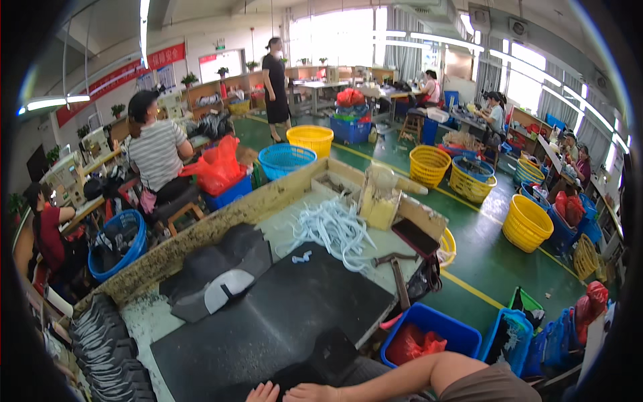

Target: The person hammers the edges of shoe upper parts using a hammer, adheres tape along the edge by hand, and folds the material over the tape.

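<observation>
Bare hands (pixel 310 394) touch dark fabric (pixel 329 356), grip unclear, near a flat, speckled black mat (pixel 248 328).

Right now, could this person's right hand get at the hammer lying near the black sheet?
Probably yes, with a stretch: the hammer lies uncovered beside the black sheet, and nothing tall seems to stand between it and the right hand, which is down at the lower edge.

From head height, a wide fisheye looks forward and down, close over the workbench (pixel 147 316).
</observation>
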Tool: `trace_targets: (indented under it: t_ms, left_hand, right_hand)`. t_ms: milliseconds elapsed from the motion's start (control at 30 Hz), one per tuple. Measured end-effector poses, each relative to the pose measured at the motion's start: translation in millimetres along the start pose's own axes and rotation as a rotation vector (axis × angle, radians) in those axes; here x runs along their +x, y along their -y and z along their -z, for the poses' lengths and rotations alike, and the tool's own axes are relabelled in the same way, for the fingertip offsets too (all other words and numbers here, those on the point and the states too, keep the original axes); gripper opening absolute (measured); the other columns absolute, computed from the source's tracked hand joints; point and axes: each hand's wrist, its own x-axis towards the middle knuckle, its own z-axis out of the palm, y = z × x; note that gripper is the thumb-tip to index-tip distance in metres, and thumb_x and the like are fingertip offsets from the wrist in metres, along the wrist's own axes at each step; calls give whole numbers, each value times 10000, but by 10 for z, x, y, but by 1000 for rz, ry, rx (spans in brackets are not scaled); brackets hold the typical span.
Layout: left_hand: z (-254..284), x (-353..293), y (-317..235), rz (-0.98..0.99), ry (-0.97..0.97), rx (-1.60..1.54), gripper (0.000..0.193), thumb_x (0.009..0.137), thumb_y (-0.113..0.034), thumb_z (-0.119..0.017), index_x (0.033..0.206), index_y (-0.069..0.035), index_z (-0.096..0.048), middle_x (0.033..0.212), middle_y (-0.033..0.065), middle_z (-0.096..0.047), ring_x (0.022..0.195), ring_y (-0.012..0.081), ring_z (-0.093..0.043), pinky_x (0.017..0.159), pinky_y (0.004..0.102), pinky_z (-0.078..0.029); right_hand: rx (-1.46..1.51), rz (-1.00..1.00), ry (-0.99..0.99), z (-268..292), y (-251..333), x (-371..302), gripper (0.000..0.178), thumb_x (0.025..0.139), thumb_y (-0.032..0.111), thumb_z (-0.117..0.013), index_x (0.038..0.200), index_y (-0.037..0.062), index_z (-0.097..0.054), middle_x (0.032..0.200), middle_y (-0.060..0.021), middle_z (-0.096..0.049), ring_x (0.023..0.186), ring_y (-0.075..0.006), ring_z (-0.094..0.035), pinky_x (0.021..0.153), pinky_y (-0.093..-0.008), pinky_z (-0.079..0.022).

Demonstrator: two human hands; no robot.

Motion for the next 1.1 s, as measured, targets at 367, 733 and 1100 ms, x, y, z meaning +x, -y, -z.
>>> trace_targets:
  t_ms: [367,733,1100]
  left_hand:
    - [-149,-108,121,-134,97,191,522,884,-254,-597,1376,-123,-483,1462,140,-398,1353,384,-333,1114,490,-262]
    - [-573,66,-12,10,-391,-171,341,744,-59,-685,1071,-23,-594,997,129,-669,933,303,-647,869,384,-503]
    - [-490,258,-553,3,-195,410,232,822,-136,-534,1013,-29,-609,870,101,-579,894,260,-595,822,359,-488]
  right_hand:
    - [67,24,37,1,-90,-178,83,737,168,-570,757,96,-533,730,-6,-482,708,-134,-503,603,-261,-388]
    - [179,-44,89,153,-197,-88,140,740,147,-581,837,50,-555,762,-25,-496,679,-156,-527,602,-271,-442]
    - [251,-147,291,366,-419,-276,174,731,164,-574,841,32,-597,886,-68,-579,856,-244,-568,720,-337,-520]
